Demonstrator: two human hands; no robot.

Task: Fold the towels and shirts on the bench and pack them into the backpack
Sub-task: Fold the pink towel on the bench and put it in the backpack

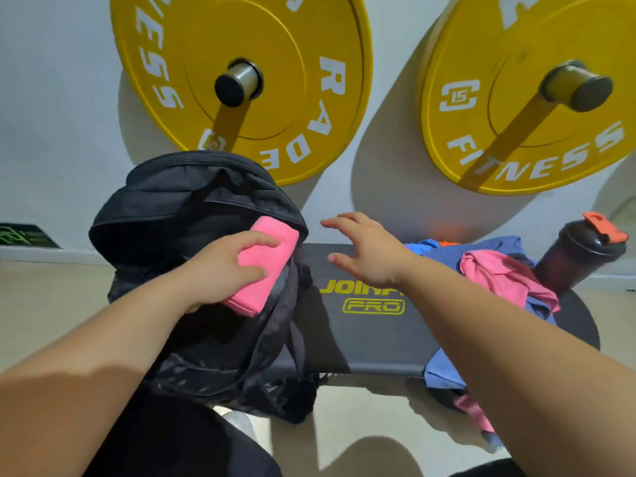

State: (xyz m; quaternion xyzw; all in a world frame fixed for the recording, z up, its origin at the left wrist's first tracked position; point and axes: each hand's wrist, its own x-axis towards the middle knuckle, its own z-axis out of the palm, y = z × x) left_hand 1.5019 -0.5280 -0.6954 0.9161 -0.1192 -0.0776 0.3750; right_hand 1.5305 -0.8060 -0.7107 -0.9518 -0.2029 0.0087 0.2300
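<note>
The backpack (192, 208) is plain black, and the folded towel (275, 259) at its mouth is a solid bright pink. The counter (371, 339) is dark grey with yellow lettering and a yellow outlined logo; on it lie a blue garment (444, 370), a pink garment (499, 277) and a dark shaker bottle (578, 259) with an orange lid. The weight plate (213, 29) above the backpack and the second weight plate (481, 63) are yellow with white lettering, set against a pale grey-white wall (51, 98) over a beige floor (51, 304).

left hand (225, 268) gripping pink towel (272, 259), backpack (192, 208)
</note>
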